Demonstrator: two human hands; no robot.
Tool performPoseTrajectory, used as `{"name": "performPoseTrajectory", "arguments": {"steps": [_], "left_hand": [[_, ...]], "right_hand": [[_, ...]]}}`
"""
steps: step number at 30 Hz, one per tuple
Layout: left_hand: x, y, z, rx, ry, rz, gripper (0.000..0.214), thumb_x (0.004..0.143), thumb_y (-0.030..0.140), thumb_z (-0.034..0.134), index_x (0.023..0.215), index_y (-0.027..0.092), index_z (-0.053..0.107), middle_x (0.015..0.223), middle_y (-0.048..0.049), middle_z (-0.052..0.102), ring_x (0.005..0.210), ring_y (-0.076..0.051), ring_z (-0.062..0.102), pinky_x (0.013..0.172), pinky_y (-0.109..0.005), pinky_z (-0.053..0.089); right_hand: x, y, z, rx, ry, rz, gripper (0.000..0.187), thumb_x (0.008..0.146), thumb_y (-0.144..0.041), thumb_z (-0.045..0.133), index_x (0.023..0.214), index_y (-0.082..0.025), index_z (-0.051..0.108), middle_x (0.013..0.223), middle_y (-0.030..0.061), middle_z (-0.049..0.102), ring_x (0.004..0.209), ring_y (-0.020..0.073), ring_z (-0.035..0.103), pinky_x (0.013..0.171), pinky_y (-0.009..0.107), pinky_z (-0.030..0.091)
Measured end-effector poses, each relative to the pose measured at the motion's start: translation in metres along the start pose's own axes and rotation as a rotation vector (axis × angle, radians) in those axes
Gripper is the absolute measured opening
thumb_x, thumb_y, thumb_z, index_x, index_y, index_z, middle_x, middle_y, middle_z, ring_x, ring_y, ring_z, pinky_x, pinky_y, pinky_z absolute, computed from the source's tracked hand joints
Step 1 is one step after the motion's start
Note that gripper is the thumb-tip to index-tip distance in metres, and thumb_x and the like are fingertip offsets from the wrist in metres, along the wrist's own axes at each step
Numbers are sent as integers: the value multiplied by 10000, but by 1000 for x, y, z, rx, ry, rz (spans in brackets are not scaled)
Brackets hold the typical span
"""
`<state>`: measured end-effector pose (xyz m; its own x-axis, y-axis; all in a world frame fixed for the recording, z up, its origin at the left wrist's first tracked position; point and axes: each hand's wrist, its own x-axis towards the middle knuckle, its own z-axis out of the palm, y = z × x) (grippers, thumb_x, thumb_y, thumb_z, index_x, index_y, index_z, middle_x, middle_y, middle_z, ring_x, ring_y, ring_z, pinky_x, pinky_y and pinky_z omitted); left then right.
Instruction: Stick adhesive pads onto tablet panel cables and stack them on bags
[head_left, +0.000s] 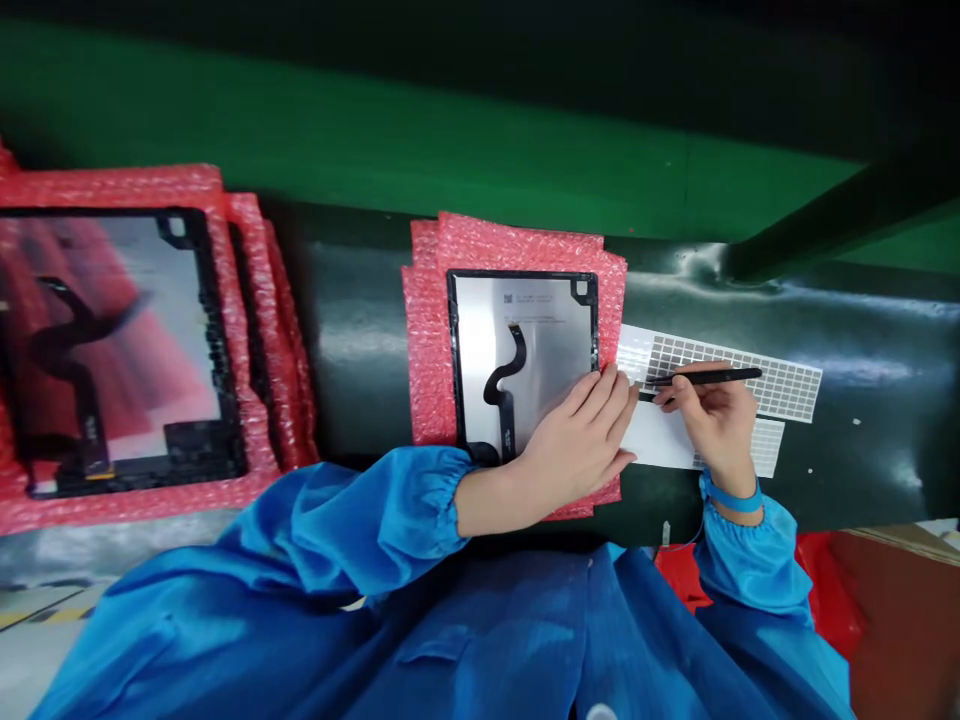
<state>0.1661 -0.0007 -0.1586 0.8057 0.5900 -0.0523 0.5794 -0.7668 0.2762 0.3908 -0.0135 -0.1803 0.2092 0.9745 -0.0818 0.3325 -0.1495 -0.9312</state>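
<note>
A display panel [544, 330], silver-backed with a black frame and a black flex cable [504, 378], lies on pink bubble wrap [427, 330] in front of me. My left hand [581, 440] rests on the panel's lower right corner, fingers stretched out and together, holding nothing. My right hand [712, 420] is closed on black tweezers [705, 377], whose tip points left over a white sheet of small grid stickers [780, 385] beside the panel. A blue wrist strap [731, 497] circles my right wrist.
At the left another panel [112, 350] lies on a stack of pink bubble wrap [247, 330]. The work surface is a dark glossy mat [360, 340], with a green band [375, 140] behind it. A dark bar [840, 215] crosses the upper right. Red material [832, 590] shows at lower right.
</note>
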Motion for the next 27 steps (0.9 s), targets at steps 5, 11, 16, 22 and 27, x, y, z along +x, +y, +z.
{"name": "performPoseTrajectory", "arguments": {"steps": [5,11,16,22,27], "left_hand": [[0,2,-1,-35,-7,-17,731,1092,456,545,1598,-65,466,1648,-308,474,1580,-419,429,1313,-534,335],[0,2,-3,-51,-8,-8,676,1087,420,557,1563,-57,507,1645,-321,469,1579,-420,430,1306,-542,345],[2,2,-3,-28,-6,-7,709,1074,462,593,1550,-59,517,1640,-323,476,1578,-417,432,1306,-525,347],[-13,2,-23,-96,116,50,563,1077,401,608,1479,7,588,1610,-292,530,1534,-386,494,1254,-492,404],[-30,-4,-32,-156,150,-41,473,1086,412,564,1330,25,680,1057,-187,744,985,-309,725,839,-426,600]], "right_hand": [[1,-4,2,-4,-18,54,237,979,-459,784,1055,-248,706,763,-3,786,655,201,790,613,330,678],[3,-9,2,-18,-33,53,225,993,-457,767,1053,-248,706,759,-5,784,659,200,795,615,331,684],[6,-9,2,27,-42,88,244,983,-472,775,1018,-240,706,764,4,793,660,203,801,614,331,685],[18,-20,-6,224,10,106,181,1002,-417,751,1010,-248,688,753,-6,801,602,199,781,614,351,689],[44,-34,14,272,-167,63,247,986,-489,753,1038,-268,656,731,-13,781,616,217,793,623,374,697]]}}
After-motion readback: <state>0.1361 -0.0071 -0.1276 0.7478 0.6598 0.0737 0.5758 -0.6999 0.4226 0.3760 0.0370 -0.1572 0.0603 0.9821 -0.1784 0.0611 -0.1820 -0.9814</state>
